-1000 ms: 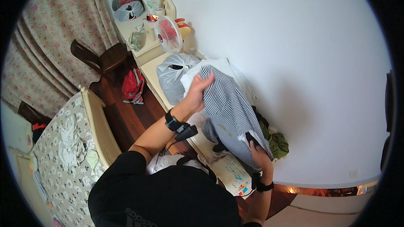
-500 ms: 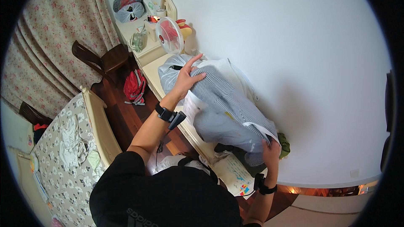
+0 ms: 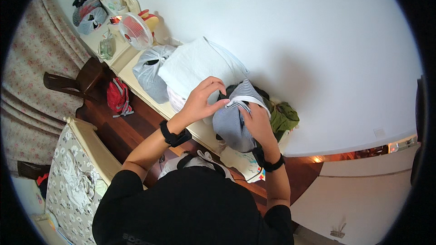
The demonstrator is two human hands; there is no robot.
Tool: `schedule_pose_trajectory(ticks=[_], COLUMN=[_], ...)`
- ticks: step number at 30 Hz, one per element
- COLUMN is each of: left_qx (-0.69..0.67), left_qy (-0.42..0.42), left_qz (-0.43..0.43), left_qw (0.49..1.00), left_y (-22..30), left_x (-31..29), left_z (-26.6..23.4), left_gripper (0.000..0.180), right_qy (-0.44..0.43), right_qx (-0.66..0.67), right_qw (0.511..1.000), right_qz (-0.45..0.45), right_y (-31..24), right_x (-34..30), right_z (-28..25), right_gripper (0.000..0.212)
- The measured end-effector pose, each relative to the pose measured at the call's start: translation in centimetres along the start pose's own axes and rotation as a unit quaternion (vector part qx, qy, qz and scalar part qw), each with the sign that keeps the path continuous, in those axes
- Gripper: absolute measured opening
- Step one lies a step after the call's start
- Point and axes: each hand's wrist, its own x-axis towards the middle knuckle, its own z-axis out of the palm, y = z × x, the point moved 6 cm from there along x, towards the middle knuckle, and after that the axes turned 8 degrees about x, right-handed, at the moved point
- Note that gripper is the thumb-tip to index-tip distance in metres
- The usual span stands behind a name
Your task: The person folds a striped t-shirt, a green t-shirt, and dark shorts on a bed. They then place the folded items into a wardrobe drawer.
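A blue-and-white striped shirt is bunched up over the cream table. My left hand grips its upper edge by the white collar. My right hand holds the same shirt from the right side, fingers pressed into the cloth. Both wrists wear black bands. A folded white cloth lies just beyond my left hand.
A grey plastic bag, a small fan and a glass jar stand further along the table. A green garment lies right of the shirt. A red backpack and wooden chair are on the floor, a bed at lower left.
The striped shirt was spread wide between my hands; both hands have come together and it is now gathered into a compact bundle. The white cloth beneath is uncovered.
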Motion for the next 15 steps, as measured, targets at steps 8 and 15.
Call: schedule_pose_trajectory(ticks=[8, 15], left_qx=[0.031, -0.059], left_qy=[-0.124, -0.199], left_qz=[-0.081, -0.116], left_qw=[0.989, 0.971], left_y=[-0.7, -4.6], left_x=[0.6, 0.4], left_z=[4.8, -1.2], left_gripper=[0.032, 0.027], right_qy=[-0.028, -0.102], right_qx=[-0.022, 0.106], right_qw=[0.999, 0.989], right_qz=[-0.005, 0.014], right_y=[-1.8, 1.8], right_x=[-1.8, -5.1], right_z=[0.5, -0.3], right_gripper=[0.026, 0.035])
